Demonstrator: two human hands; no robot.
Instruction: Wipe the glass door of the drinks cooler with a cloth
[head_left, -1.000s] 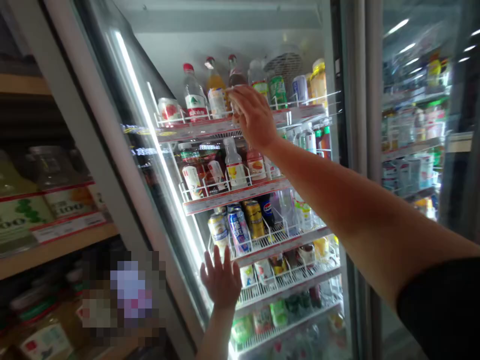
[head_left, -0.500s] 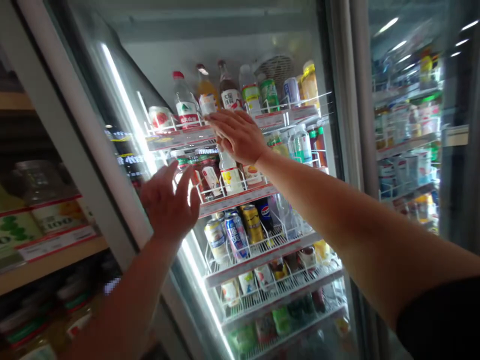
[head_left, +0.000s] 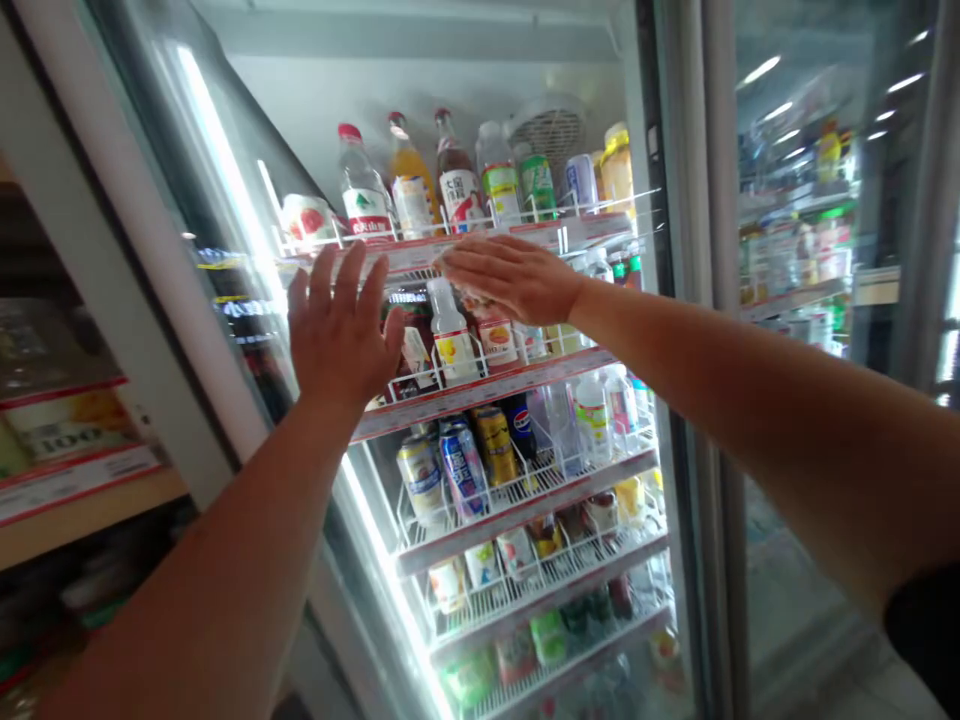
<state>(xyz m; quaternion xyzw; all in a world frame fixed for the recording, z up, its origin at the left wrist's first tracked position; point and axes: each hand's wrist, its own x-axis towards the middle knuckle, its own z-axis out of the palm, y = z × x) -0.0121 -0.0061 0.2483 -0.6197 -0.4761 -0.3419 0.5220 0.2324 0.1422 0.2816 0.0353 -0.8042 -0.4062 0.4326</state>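
Bottles [head_left: 450,335] behind right hand [head_left: 510,280], shelf rail [head_left: 480,385] below

There is one view only, from a camera on the person's head. It looks forward and slightly up into an open drinks fridge [head_left: 525,130], close enough that both outstretched arms reach the shelves. The frame tilts, so the fridge leans to the left. The open glass door [head_left: 225,300] cuts across the left side, a wooden shelf [head_left: 82,510] beyond it, and a second glass door [head_left: 810,250] fills the right edge.
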